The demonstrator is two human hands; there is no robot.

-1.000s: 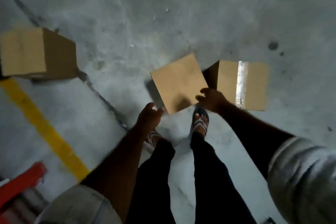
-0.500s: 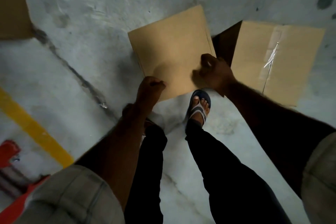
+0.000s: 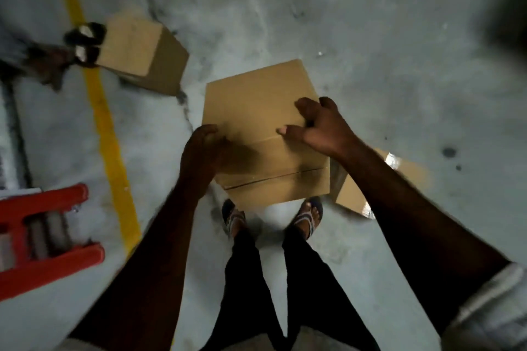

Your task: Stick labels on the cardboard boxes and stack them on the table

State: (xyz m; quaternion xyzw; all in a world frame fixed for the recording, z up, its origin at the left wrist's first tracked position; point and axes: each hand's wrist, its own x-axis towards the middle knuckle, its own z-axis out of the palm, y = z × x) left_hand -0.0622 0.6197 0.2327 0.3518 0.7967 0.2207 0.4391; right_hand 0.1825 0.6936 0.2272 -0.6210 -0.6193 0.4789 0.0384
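— What's around you?
— Grey concrete floor [image 3: 370, 37]. At my left there's a red roller rack [image 3: 42, 236], with a yellow line [image 3: 105, 128] running past it.

— And the box?
— The box [image 3: 256, 111] is right in front of me, above my feet. Its plain top faces up and a flap seam faces me.

— Any others?
— A second box [image 3: 142, 48] sits on the floor just beside the line. A taped box [image 3: 399, 171] lies at my right, partly hidden under my arm.

— Your hands?
— My left hand [image 3: 202, 151] curls round the box's left edge. My right hand [image 3: 322, 125] grips near the right edge, fingers bent and thumb stretched along the top.

— Feet?
— My sandals [image 3: 309, 215] show just below the box.
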